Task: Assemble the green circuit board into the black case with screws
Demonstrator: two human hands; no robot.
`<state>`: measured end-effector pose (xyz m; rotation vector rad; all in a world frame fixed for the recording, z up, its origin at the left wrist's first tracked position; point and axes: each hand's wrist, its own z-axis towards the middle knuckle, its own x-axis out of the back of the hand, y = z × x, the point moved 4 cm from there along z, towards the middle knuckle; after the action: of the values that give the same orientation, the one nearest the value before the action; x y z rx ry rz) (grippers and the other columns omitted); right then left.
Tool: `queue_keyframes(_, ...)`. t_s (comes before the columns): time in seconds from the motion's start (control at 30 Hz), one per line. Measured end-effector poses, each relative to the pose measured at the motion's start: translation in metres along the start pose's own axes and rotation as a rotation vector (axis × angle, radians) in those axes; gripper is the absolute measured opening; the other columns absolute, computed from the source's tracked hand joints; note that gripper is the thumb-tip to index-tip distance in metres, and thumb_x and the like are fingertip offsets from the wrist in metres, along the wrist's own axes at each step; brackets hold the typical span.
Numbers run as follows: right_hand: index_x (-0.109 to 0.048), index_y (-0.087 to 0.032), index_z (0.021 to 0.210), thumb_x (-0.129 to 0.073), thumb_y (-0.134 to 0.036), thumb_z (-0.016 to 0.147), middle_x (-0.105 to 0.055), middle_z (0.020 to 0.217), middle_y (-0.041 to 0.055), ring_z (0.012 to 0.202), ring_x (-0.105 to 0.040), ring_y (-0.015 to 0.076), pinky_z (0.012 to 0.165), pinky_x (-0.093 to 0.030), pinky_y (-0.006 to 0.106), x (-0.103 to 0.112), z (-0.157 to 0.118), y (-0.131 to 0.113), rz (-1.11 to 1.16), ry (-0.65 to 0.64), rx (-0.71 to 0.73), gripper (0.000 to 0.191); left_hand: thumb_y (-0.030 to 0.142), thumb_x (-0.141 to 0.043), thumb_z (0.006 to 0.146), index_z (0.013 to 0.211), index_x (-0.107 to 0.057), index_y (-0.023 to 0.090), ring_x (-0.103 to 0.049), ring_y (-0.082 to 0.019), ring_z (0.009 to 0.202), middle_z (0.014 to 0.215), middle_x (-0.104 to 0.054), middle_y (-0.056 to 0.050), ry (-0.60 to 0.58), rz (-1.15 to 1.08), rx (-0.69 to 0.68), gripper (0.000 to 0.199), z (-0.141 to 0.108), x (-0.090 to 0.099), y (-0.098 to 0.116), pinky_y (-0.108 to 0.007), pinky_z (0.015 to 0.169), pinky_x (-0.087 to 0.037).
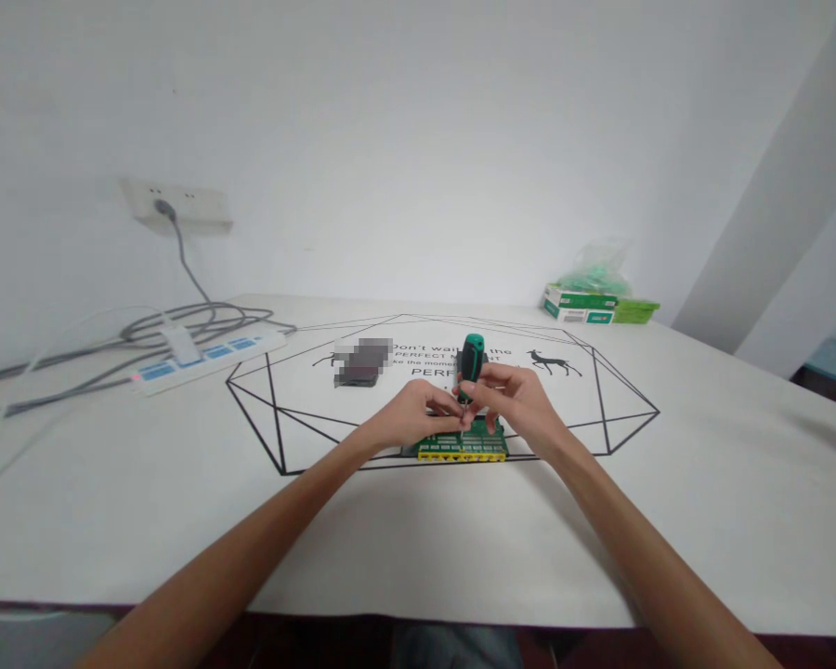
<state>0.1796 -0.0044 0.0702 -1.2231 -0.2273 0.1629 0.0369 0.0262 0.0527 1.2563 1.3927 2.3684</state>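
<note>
Grey cables (195, 321): looped on the white table (181, 520), one running up to the wall socket (213, 209).
Power strip (251, 348): white with blue patches, lying beside the cables, a white plug (179, 342) standing in it.
Dark block (357, 380): resting on the tabletop print, partly blurred, so I can't tell what it is.
Left hand (424, 413): fingertips drawn together at the screwdriver's shaft; whether they pinch it I can't tell.
Circuit board (470, 444): green, yellow along its near edge, flat on the table beneath both hands.
Screwdriver (472, 358): green and black handle, roughly upright over the board.
Right hand (519, 395): fingers grasping the screwdriver low on its handle.
Boxes (580, 302): green and white, near the wall, a clear bag (599, 269) on top.
</note>
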Motion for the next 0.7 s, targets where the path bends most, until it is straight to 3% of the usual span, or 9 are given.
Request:
queue_keyframes(0.27,-0.068,-0.015,0.073,-0.077,-0.043,0.069,-0.065,0.055,0.0019,0.049,-0.059,0.0124,0.039,-0.040,0.022,0.0015,0.0006,-0.0001,-0.008,-0.005,-0.017,0.030,0.034,-0.064,0.082,0.091,-0.075,0.014,-0.063,-0.015,0.079,0.088,-0.074,-0.007,-0.012,-0.057,-0.039,0.025,-0.0016,-0.0002,0.0067,-0.025,0.073,-0.048)
queue_keyframes(0.53,-0.072,-0.016,0.091,-0.076,-0.039,0.071,-0.066,0.060,0.0021,0.054,-0.063,0.0146,0.041,-0.041,0.023,0.0015,-0.0004,0.0007,0.020,-0.051,-0.002,0.031,0.031,-0.064,0.081,0.083,-0.076,0.013,-0.062,-0.014,0.073,0.078,-0.073,-0.004,0.013,-0.032,-0.034,0.021,-0.0004,0.0011,0.0058,-0.023,0.070,-0.047)
queue_keyframes(0.7,-0.070,-0.017,0.088,-0.080,-0.039,0.066,-0.069,0.069,0.0032,0.054,-0.063,0.0148,0.041,-0.043,0.025,0.0023,0.0002,0.0010,0.013,-0.004,-0.021,0.033,0.028,-0.069,0.076,0.084,-0.075,0.015,-0.064,-0.014,0.075,0.079,-0.073,-0.003,0.043,-0.117,0.007,0.017,-0.0007,0.0000,0.0053,-0.025,0.075,-0.049)
